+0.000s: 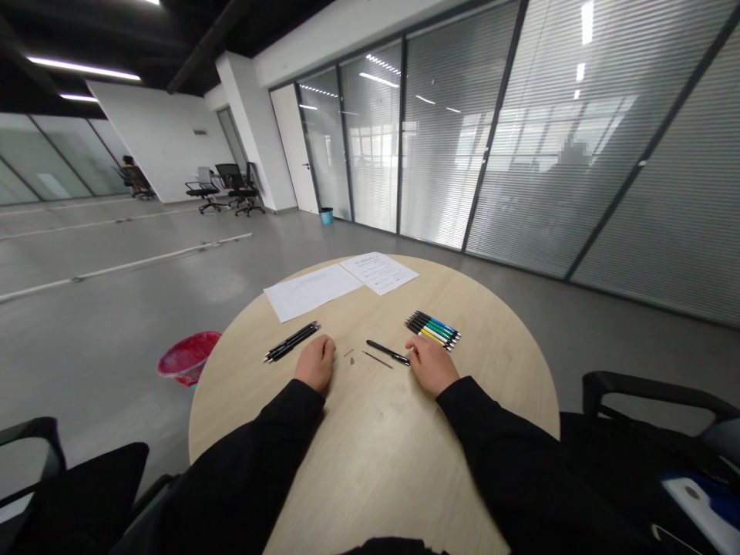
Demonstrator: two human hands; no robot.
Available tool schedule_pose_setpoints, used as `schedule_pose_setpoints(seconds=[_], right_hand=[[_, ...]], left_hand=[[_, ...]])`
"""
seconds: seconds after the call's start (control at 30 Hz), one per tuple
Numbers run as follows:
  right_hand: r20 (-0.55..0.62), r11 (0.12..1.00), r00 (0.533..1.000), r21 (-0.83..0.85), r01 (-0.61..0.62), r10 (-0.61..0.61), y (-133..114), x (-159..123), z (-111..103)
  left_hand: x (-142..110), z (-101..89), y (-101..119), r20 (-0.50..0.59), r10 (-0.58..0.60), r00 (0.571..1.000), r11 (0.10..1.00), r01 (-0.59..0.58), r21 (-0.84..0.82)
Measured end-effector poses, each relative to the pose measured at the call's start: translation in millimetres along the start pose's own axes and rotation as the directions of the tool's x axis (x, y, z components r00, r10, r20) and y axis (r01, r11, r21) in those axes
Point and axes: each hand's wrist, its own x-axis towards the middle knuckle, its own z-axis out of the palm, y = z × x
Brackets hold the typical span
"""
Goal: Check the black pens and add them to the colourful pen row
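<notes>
Black retractable pen (388,352) lies on the round wood-grain table (462,401), slanted, its tip end toward the right hand. Just left of it, a thin refill (378,359) lies apart, with two tiny parts (349,352) nearby, too small to identify.

The right hand (428,365) rests palm down, fingers together, tips at the pen's end; whether it grips the pen, cannot tell. The left hand (315,364) lies loosely curled, empty, just beside a bundle of black pens (292,341).

Beyond the right hand sits a row of coloured pens (432,331) (blue, green, yellow among them). Two white sheets (341,281) lie at the far edge — their print is too small to read; no brand legible on any pen.
</notes>
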Motion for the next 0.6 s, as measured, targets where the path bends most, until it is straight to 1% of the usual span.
schedule_pose_setpoints(seconds=[0.17,0.4,0.5,0.6], right_hand=[[0.029,1.0,1.0,0.008,-0.007,0.007,-0.2,-0.3,1.9],[0.067,0.999,0.998,-0.028,-0.022,0.024,-1.1,-1.3,3.4],[0.093,0.998,0.995,-0.057,-0.013,0.019,-3.9,-1.6,2.6],[0.101,0.995,0.995,-0.104,-0.004,0.015,-7.6,-1.4,2.9]], left_hand=[[-1.5,-0.4,1.1,0.028,0.004,1.0,1.0,-0.004,-0.022],[-3.4,3.9,-0.2,0.023,0.046,0.999,0.998,-0.045,-0.039],[-3.4,6.2,0.5,0.022,0.112,0.994,0.993,-0.11,-0.052],[-4.5,6.9,4.0,0.027,0.218,0.975,0.975,-0.217,-0.047]])
